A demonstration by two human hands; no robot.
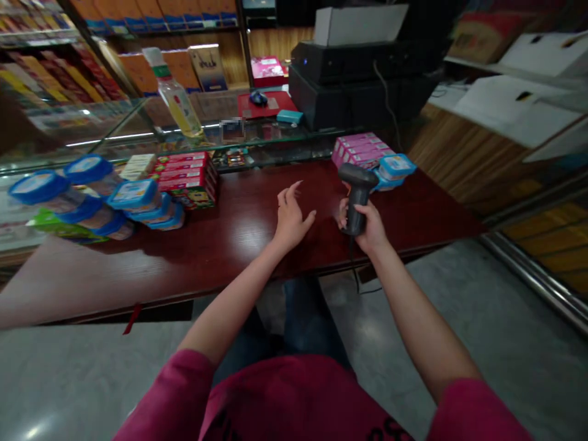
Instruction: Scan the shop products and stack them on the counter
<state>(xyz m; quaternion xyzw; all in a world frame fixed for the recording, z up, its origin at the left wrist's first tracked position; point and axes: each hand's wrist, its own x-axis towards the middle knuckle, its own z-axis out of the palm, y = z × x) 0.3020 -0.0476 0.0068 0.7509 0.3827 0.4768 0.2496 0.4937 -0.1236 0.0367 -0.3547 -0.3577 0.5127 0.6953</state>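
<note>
Dark red table (220, 245). Blue-lidded tubs (92, 196) at 9 o'clock; red boxes (188, 177) at 10; bottle (177, 98) at 11; black printer (362, 67) at 12; pink boxes (361, 147) at 1.

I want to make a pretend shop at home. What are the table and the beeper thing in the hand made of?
The table looks like dark red-brown wood with a glossy varnish: it mirrors the lights. The scanner, gripped in the right hand, seems to be matte dark grey plastic: dull, smooth and moulded. The left hand hovers open.
</note>
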